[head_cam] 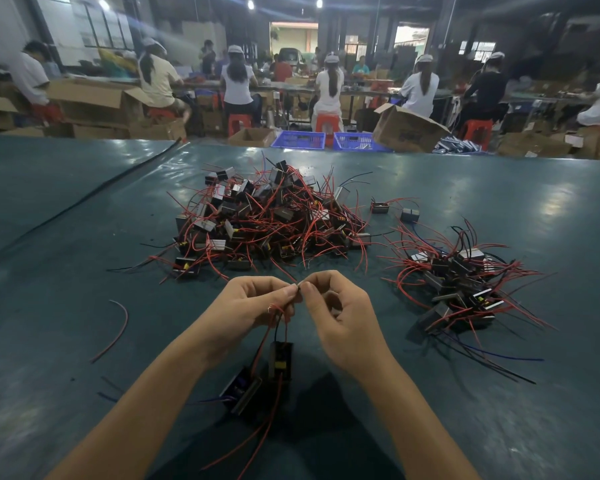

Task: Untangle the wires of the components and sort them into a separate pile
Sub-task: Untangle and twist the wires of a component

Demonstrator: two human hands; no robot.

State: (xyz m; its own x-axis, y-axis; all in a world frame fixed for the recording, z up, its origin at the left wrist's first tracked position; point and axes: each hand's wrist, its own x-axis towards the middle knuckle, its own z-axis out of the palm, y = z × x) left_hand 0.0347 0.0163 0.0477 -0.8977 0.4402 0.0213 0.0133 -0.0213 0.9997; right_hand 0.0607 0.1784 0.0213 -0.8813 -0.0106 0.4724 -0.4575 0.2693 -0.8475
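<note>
A big tangled heap of small black components with red and black wires [264,220] lies at the middle of the green table [66,202]. A smaller pile [461,289] lies to the right. My left hand [253,306] and my right hand [336,306] meet above the table's near edge, fingertips pinching wire ends together. From those wires two components hang: one black with a yellow part [280,360], the other with a metal bracket [243,393] lower left. Their red wires trail down toward me.
A loose red wire [116,330] lies on the table at the left, and a black cable [84,199] runs diagonally across the far left. Two single components [395,209] sit between the piles. Beyond the table are blue crates [298,139], cardboard boxes and seated workers.
</note>
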